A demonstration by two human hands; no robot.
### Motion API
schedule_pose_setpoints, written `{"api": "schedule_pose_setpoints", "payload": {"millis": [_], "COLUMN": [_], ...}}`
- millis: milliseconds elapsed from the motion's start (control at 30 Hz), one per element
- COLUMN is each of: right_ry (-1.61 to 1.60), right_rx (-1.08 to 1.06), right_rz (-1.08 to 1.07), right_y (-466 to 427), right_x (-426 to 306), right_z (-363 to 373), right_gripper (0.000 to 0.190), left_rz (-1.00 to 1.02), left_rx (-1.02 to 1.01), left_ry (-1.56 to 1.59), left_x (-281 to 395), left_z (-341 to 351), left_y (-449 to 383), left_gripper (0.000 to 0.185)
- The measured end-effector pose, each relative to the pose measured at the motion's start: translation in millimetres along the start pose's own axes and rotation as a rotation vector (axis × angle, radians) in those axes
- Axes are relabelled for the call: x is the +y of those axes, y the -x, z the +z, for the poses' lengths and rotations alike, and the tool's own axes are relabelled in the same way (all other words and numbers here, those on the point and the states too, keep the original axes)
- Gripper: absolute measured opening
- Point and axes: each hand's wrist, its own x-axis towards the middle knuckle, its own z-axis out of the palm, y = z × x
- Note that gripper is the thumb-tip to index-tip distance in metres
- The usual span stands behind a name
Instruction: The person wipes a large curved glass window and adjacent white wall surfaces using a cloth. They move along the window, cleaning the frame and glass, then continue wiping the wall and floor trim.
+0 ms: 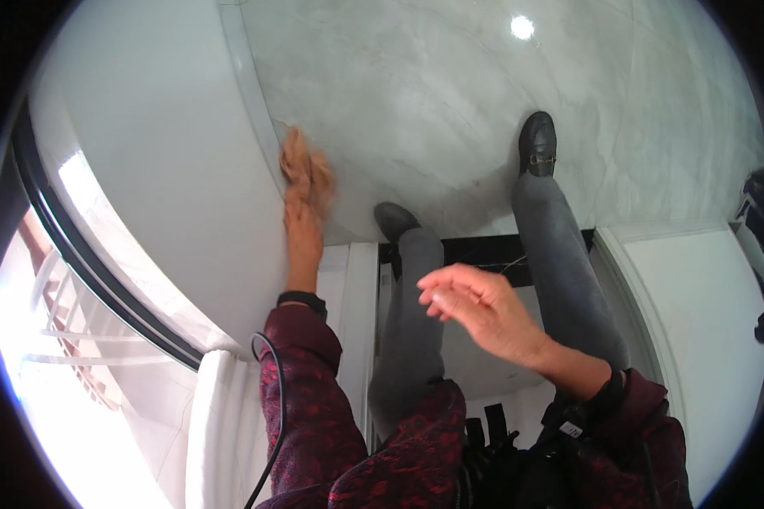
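My left hand point(302, 210) is on a crumpled orange-brown cloth point(300, 159), low by the wall, where the grey baseboard point(254, 95) meets the marbled floor tiles point(407, 89). The cloth and the fingertips are blurred. In front of my body, above my legs, my right hand point(477, 308) hangs in the air with its fingers loosely bent and nothing in it. A black band circles each wrist, and a black cable point(282, 388) loops beside my left sleeve.
A white wall point(165, 140) rises at the left, with a dark-framed window point(102, 273) beyond it. Behind my black shoes point(537, 143) lies a doorway with a black threshold point(484, 251). A white door panel point(694, 318) stands at the right, with dark items point(757, 216) at the far edge.
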Motion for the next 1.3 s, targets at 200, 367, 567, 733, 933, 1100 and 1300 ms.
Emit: {"api": "schedule_pose_setpoints", "payload": {"millis": [200,367,567,733,933,1100,1300], "right_ry": [0.060,0.200,0.155,0.234,0.585,0.572,0.731], "right_rx": [-0.129,-0.135,-0.139,-0.046,0.190,0.129,0.317], "right_rz": [0.124,0.116,0.089,0.032,-0.284,-0.128,-0.415], "right_y": [-5,-24,-28,-30,-39,-54,-47], "right_x": [26,59,53,50,67,54,35], "right_z": [-16,-31,-26,-35,-47,-66,-73], "right_gripper": [0.030,0.041,0.036,0.032,0.058,0.036,0.008], "left_rz": [-0.199,-0.211,-0.319,0.035,0.506,0.570,0.033], "left_rx": [-0.008,0.093,0.213,-0.123,-0.809,-0.829,-0.574], "left_ry": [0.603,0.522,1.186,0.655,1.432,2.119,2.200], "left_x": [66,88,80,43,5,5,-6], "left_z": [12,29,29,-16,-154,-273,-241], "left_y": [48,46,49,67,66,71,56], "left_gripper": [0.027,0.030,0.035,0.039,0.051,0.076,0.059]}}
